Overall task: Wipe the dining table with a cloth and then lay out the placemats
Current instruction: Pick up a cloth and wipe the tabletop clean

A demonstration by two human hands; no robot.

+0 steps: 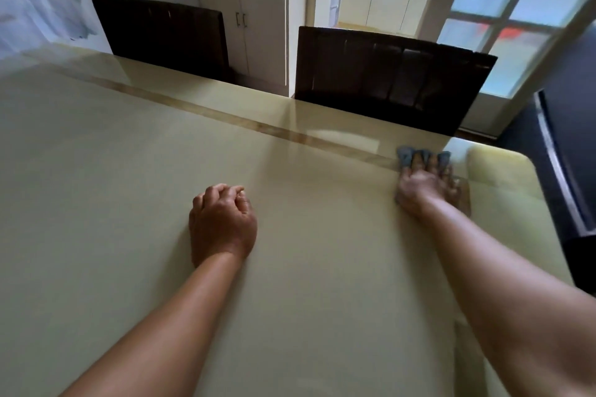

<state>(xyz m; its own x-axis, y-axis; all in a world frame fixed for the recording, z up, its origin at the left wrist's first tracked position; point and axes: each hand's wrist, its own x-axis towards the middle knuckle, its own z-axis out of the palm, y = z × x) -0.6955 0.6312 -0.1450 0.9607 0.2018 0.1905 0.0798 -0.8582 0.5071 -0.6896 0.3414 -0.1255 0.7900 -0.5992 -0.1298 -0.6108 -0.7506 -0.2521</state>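
A glossy cream dining table (113, 187) fills most of the view, with a tan stripe running along its far side. My right hand (425, 185) lies flat at the far right of the table, fingers spread and pressed down on a small grey-blue cloth (407, 156). Only the cloth's far edge shows beyond my fingertips, and the hand is blurred. My left hand (222, 222) rests on the middle of the table as a loose fist with nothing in it. No placemats are in view.
Two dark brown chairs, one (161, 32) at the left and one (393, 77) at the right, stand against the table's far edge. White cabinets (254, 19) stand behind them. A glass-paned door (509, 16) is at the right, and the table's rounded corner (503, 158) lies just beyond my right hand.
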